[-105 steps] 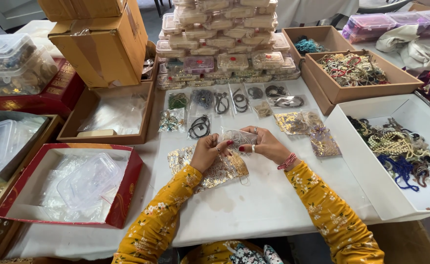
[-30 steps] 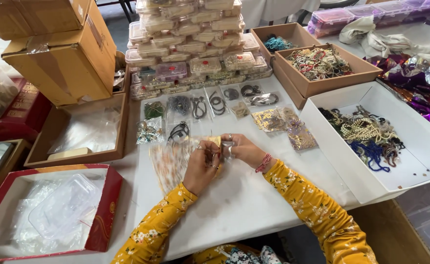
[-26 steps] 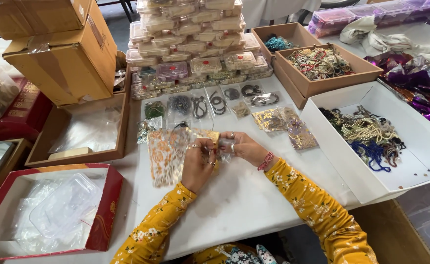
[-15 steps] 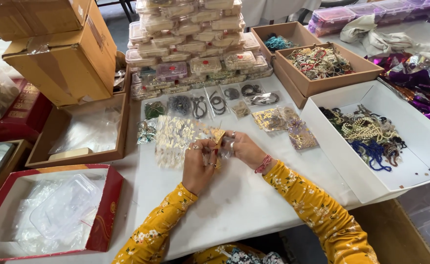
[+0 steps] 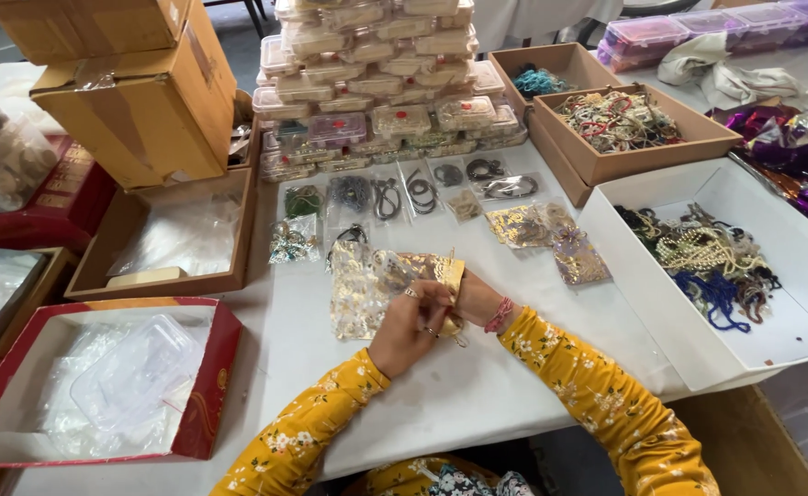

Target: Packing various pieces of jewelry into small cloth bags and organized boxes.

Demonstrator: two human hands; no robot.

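My left hand (image 5: 410, 329) and my right hand (image 5: 471, 300) meet over the white table (image 5: 477, 386), both pinching the right end of a sheer gold-patterned pouch (image 5: 376, 285). The pouch lies flat, stretching left from my fingers. A small item may be between my fingers, but it is hidden. Both arms wear yellow floral sleeves, and a pink band circles my right wrist.
Small clear bags of jewellery (image 5: 395, 195) lie in rows behind the pouch, more gold pouches (image 5: 551, 234) to the right. Stacked clear boxes (image 5: 376, 73) stand behind. A white tray of necklaces (image 5: 707, 262), cardboard boxes (image 5: 624, 129) and a red box of plastic bags (image 5: 101, 386) surround me.
The pouch, held up and spread between my hands a moment ago, now lies flat on the table with my hands closed at its right end.
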